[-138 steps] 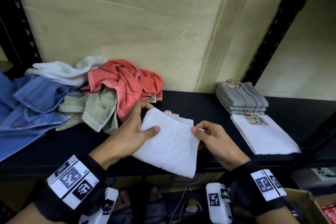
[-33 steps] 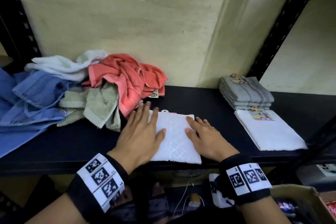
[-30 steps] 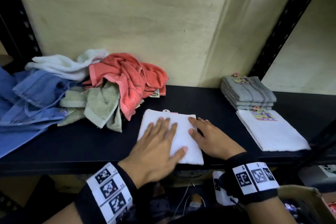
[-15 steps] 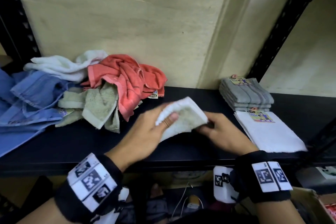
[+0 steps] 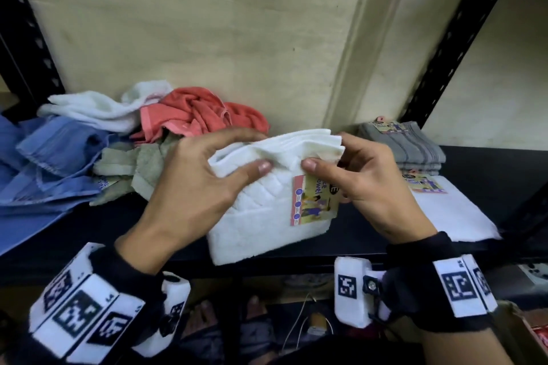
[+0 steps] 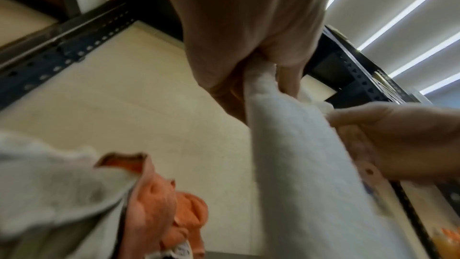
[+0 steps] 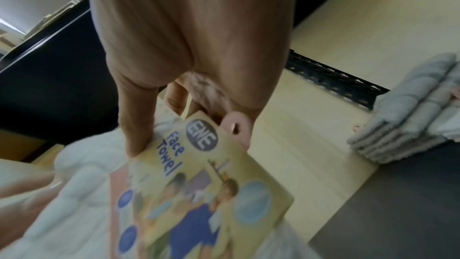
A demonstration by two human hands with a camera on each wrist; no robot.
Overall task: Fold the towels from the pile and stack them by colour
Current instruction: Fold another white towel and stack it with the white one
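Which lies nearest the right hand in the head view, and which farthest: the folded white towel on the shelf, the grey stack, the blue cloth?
From the right hand:
1. Folded white towel, just right.
2. Grey stack, right, behind.
3. Blue cloth, far left.

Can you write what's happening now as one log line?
step: stacking | hands: left and right hold folded white towel | next: white stack
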